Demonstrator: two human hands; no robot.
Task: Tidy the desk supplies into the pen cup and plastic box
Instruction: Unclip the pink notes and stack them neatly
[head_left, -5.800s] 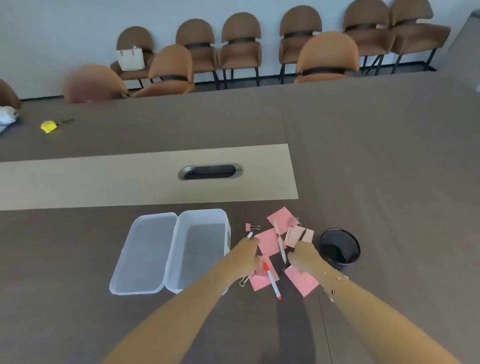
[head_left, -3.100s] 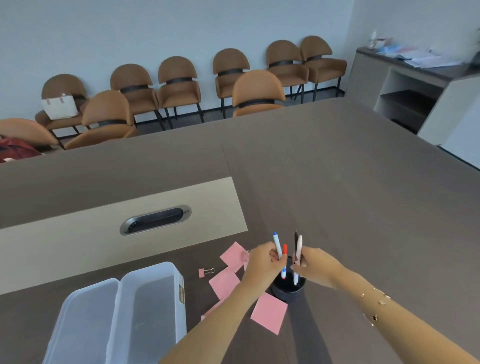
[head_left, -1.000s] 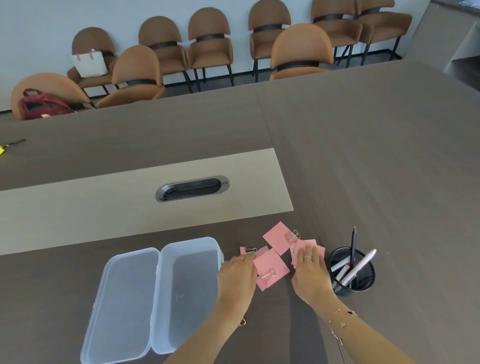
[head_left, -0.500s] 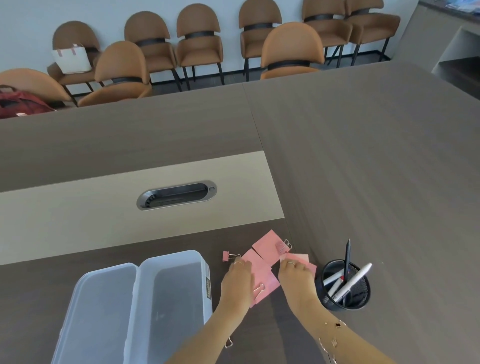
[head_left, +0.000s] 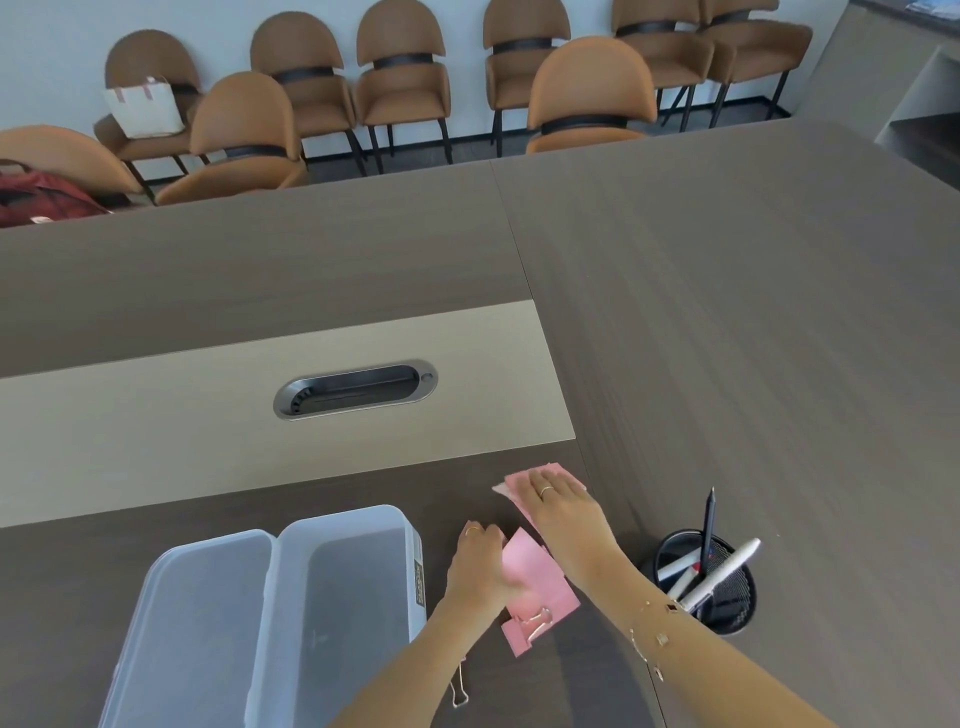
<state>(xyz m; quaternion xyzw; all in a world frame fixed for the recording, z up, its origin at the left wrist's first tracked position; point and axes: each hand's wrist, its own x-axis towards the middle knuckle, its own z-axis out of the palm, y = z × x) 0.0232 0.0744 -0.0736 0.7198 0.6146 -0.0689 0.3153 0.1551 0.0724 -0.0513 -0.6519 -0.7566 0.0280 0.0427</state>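
Pink sticky notes lie on the dark table between the clear plastic box and the black mesh pen cup. The cup holds several pens. My left hand rests on the left edge of the near notes with its fingers curled, and what is under them is hidden. My right hand lies flat, fingers spread, on the far pink notes. A pink binder clip with gold handles sits on the near notes. A gold paper clip lies beside my left forearm.
The box's hinged lid lies open to its left. A light strip with an oval cable port crosses the table beyond. Brown chairs line the far edge, one with a red bag.
My right hand has slid forward onto the far notes, and the notes lie closer together. The small pink clip that lay beside my left hand is out of sight.
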